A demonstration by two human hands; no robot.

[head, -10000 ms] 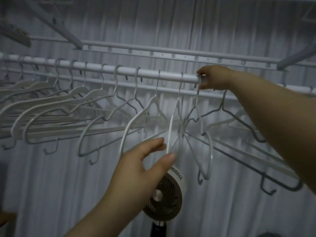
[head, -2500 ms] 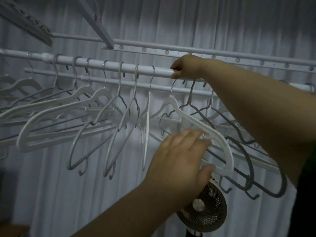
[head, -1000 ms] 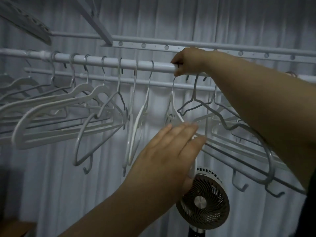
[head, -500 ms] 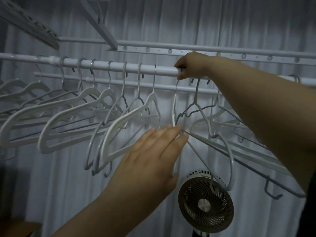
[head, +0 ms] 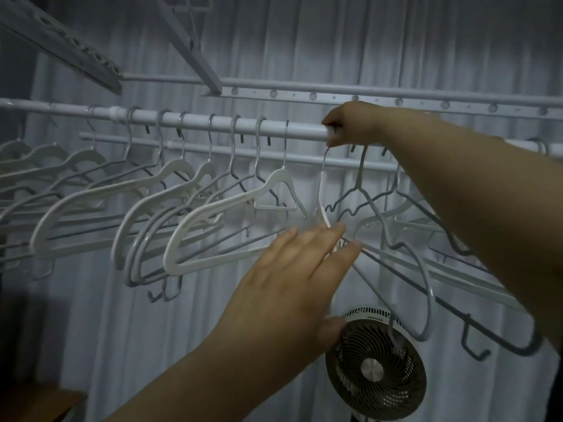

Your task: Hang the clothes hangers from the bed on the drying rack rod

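Curtain (head: 304, 41) in pale pleats fills the whole background. Across it, at head height, runs the drying rack rod (head: 213, 124), a white tube, with a thinner rod (head: 213, 151) just behind and below it and a perforated bar (head: 396, 102) above. A long row of hangers (head: 195, 239), white and grey, hangs from the drying rack rod by metal hooks, with shoulders swung out to the left. More grey hangers (head: 423, 269) hang on the right, partly hidden behind the right forearm.

The two hands are well apart, one high and one low. The right hand (head: 350, 124) is up at the rod, with fingers curled round the tube. The top of one hook disappears under those fingers, so I cannot tell whether it is pinched too.

That hook belongs to a white hanger (head: 321, 193), which hangs edge-on below the hand. The left hand (head: 292, 284) is spread flat, fingers straight and slightly parted, fingertips touching the lower part of this white hanger.

A round fan (head: 376, 363) stands low down, just beside the left thumb in the view.
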